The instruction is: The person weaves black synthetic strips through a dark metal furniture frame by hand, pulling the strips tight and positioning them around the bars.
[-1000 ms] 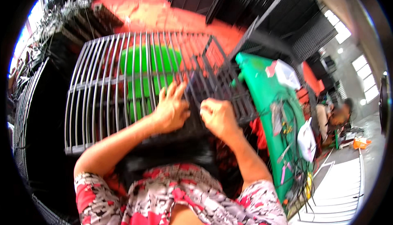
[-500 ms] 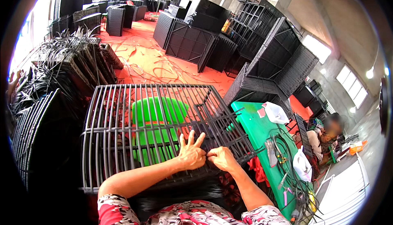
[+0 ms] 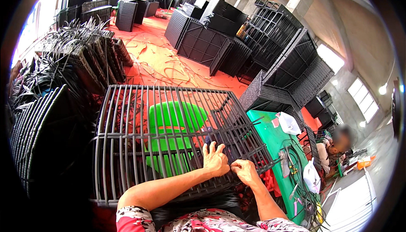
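A frame of dark grey, slat-like rattan strips (image 3: pixel 127 135) lies in front of me, with long bars crossed by bands. My left hand (image 3: pixel 216 161) rests on its lower right part, fingers raised and spread over the bars; its thumb side is partly hidden. Right beside it, my right hand (image 3: pixel 246 172) is closed in a pinch at the bars, almost touching the left. Whatever sits between those fingertips is too small to make out. Through the gaps shows a bright green plastic chair (image 3: pixel 177 116) behind the frame.
A green table (image 3: pixel 270 132) at the right bears black strips, tools and white plastic bags (image 3: pixel 312 176). Bundled rattan panels (image 3: pixel 80 58) stand at the left. Dark woven furniture (image 3: pixel 292 73) is stacked beyond, on a red floor (image 3: pixel 146 58) strewn with strips. A person (image 3: pixel 332 149) sits far right.
The frame and both hands appear farther right in the picture, as does most of the scene. The left fingers are slightly more bent; the hands remain close together at the bars.
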A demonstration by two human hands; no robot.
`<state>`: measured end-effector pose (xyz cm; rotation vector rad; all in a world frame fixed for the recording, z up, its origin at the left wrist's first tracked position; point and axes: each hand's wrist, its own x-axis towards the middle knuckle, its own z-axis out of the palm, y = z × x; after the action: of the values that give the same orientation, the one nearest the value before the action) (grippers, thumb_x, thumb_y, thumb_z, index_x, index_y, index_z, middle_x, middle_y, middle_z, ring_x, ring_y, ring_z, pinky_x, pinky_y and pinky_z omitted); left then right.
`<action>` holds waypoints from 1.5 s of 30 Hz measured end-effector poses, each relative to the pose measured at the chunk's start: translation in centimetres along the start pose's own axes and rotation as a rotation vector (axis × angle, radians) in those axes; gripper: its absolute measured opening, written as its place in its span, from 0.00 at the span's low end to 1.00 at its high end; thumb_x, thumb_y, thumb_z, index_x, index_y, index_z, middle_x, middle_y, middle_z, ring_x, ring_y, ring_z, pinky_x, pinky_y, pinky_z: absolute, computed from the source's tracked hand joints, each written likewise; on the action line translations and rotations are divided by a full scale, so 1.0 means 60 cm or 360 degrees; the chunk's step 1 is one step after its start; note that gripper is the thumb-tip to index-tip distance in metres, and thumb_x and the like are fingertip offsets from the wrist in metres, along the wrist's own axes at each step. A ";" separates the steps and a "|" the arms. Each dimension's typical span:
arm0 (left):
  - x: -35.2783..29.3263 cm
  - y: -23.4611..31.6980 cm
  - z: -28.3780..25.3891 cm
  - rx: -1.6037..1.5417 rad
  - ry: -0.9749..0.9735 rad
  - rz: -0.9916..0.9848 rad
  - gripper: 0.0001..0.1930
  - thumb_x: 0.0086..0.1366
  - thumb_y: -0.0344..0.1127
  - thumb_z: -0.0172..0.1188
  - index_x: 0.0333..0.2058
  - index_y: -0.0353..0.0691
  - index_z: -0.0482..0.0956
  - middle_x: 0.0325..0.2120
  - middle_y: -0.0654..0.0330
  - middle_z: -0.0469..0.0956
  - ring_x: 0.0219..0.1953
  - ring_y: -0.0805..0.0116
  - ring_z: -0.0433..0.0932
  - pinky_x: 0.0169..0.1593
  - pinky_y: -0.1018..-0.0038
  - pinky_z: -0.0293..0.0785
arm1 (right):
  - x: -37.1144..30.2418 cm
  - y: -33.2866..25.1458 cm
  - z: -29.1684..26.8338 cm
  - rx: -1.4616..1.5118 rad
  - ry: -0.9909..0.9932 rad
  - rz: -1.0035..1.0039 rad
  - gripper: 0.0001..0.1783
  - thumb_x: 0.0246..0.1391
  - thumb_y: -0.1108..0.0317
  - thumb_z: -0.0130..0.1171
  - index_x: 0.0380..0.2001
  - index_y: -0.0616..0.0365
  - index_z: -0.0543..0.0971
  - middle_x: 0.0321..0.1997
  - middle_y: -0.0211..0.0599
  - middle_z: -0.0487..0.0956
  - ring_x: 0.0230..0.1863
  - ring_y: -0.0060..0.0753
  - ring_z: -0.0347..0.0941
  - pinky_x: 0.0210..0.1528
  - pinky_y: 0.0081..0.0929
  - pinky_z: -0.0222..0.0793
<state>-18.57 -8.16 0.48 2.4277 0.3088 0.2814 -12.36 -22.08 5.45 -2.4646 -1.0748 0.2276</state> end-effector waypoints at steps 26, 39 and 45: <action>-0.039 -0.001 -0.145 -0.0679 0.0134 0.0271 0.06 0.59 0.33 0.58 0.30 0.37 0.76 0.47 0.53 0.71 0.49 0.61 0.70 0.51 0.66 0.65 | 0.035 -0.009 -0.008 0.1731 -0.0332 -0.0227 0.10 0.52 0.69 0.60 0.35 0.64 0.79 0.23 0.31 0.78 0.18 0.14 0.67 0.19 0.12 0.61; -0.095 -0.042 -0.055 0.0145 0.0324 0.0407 0.05 0.57 0.32 0.60 0.34 0.43 0.79 0.61 0.53 0.55 0.64 0.45 0.49 0.63 0.49 0.47 | 0.046 -0.007 -0.071 0.0384 -0.0375 -0.0344 0.08 0.46 0.69 0.58 0.25 0.65 0.79 0.17 0.28 0.74 0.20 0.16 0.68 0.24 0.19 0.63; -0.087 -0.057 -0.036 0.0108 0.0475 0.0297 0.07 0.54 0.28 0.59 0.34 0.44 0.77 0.61 0.51 0.55 0.64 0.44 0.49 0.63 0.50 0.46 | 0.049 -0.022 -0.074 0.0110 -0.0440 -0.0427 0.09 0.45 0.68 0.58 0.24 0.66 0.79 0.16 0.31 0.75 0.21 0.18 0.69 0.25 0.20 0.64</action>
<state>-24.65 -5.83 -0.71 2.4830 0.2241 0.7303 -9.78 -20.60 10.06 -2.2408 -1.4713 0.5223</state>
